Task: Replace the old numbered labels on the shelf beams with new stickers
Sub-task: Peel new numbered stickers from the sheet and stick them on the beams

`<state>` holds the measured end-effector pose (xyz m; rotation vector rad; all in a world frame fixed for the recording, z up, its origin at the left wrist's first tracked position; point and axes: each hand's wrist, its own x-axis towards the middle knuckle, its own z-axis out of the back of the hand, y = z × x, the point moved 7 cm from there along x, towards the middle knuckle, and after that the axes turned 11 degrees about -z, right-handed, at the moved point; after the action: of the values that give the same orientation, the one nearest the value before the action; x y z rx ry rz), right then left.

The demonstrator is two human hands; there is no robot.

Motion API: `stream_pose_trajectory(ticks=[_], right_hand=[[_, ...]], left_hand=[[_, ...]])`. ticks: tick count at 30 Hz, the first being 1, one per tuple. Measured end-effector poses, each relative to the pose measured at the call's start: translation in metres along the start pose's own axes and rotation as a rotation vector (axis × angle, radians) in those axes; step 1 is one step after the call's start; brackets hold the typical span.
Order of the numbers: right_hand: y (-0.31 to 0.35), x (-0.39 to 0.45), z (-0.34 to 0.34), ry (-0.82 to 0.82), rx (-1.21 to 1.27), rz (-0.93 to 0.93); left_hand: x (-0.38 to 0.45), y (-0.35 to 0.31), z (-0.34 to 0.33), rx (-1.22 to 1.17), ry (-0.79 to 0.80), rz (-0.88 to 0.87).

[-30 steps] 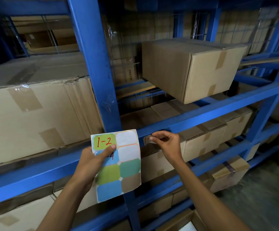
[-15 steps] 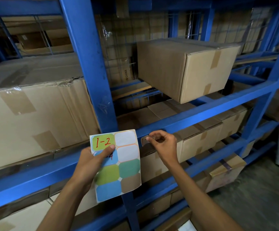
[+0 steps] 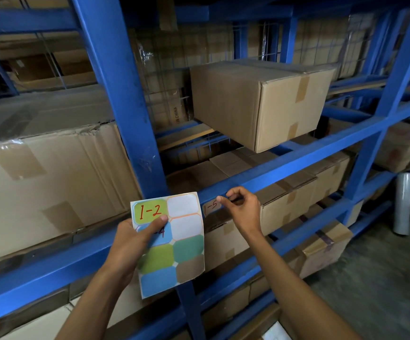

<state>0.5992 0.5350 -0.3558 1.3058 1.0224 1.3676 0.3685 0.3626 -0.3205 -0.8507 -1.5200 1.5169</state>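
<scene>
My left hand [image 3: 135, 241] holds a sticker sheet [image 3: 174, 256] of coloured octagonal stickers, thumb across it. The top-left green sticker reads "1-2", a blue one under my thumb has partly hidden writing, and two spaces at the top right are blank white. My right hand [image 3: 243, 209] is just right of the sheet, at the lower edge of the blue shelf beam [image 3: 297, 165]. Its thumb and forefinger pinch the right corner of a tan label [image 3: 210, 207] marked "1-5". The label lies over the beam's lower edge, beside the blue upright [image 3: 125, 119].
Cardboard cartons fill the rack: a large one [image 3: 51, 182] left of the upright, one [image 3: 260, 101] on the shelf above the beam, several below it. A roll of clear wrap [image 3: 403, 204] stands on the concrete floor at the right.
My right hand has slid slightly right along the beam, uncovering the "1-5" label that its fingers hid before. The sheet in my left hand has stayed put.
</scene>
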Motion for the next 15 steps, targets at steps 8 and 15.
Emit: stream_pose_trajectory(ticks=[8, 15], right_hand=[[-0.012, -0.003, 0.003, 0.001, 0.007, -0.017], [-0.017, -0.018, -0.009, -0.008, -0.042, 0.073]], left_hand=[[0.001, 0.0, 0.002, 0.009, 0.029, 0.014], [0.0, -0.007, 0.005, 0.009, 0.034, 0.019]])
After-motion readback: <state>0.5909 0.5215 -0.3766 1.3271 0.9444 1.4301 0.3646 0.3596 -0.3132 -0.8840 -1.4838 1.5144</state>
